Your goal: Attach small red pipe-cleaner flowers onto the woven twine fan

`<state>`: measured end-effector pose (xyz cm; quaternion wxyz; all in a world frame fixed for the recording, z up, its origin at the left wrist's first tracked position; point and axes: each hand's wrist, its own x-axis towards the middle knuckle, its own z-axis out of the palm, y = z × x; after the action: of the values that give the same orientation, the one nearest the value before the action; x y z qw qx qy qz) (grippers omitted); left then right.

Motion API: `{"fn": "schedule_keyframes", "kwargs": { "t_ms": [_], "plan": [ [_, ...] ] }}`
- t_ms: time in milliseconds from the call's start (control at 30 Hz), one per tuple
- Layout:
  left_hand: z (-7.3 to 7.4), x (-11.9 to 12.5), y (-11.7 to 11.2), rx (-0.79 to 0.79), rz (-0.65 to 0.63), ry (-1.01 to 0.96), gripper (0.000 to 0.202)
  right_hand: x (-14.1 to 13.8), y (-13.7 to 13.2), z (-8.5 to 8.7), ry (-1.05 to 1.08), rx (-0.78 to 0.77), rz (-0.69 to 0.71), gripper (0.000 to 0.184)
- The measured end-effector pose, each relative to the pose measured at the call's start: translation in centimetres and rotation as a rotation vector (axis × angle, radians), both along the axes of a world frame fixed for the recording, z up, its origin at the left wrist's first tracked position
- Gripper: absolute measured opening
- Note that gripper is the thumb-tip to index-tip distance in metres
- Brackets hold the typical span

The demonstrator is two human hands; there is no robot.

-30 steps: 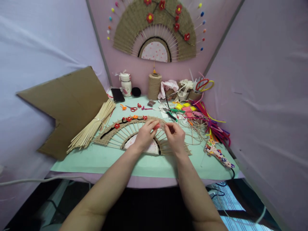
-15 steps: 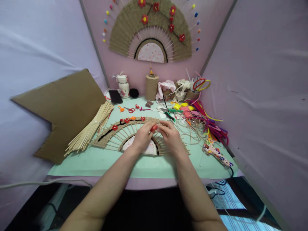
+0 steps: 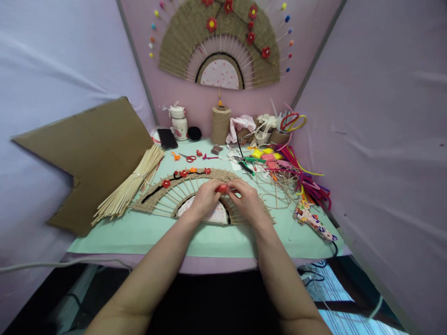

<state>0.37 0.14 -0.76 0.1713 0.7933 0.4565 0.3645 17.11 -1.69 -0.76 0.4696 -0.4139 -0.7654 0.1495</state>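
Here's the spread: a fan lies flat at the middle of the tabletop. The left hand and right hand sit side by side over its centre, with a small piece pinched between their fingertips. Left of the fan, a stick bundle lies slantwise, and just beyond it a cardboard sheet juts past the tabletop's left edge. Behind the fan come scissors, with pliers to their right. Along the back wall stand a phone, a jar and a twine spool. To the right lies loose cord, then pipe cleaners, and a glue gun in front of those. A second fan hangs on the wall above.
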Motion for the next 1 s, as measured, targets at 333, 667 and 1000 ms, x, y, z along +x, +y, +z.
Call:
{"fn": "schedule_keyframes", "kwargs": {
  "t_ms": [333, 667, 1000],
  "plan": [
    [0.0, 0.4, -0.3, -0.015, 0.006, -0.004, 0.014, -0.4, -0.1, -0.1, -0.090, 0.053, -0.107, 0.005],
    [0.2, 0.4, -0.4, 0.032, 0.025, 0.009, 0.017, -0.7, -0.1, -0.2, -0.042, 0.081, -0.155, 0.006],
    [1.3, -0.4, 0.8, -0.025, 0.309, 0.185, 0.019, 0.4, 0.4, 0.4, 0.690, -0.371, -0.138, 0.019]
  ]
}}
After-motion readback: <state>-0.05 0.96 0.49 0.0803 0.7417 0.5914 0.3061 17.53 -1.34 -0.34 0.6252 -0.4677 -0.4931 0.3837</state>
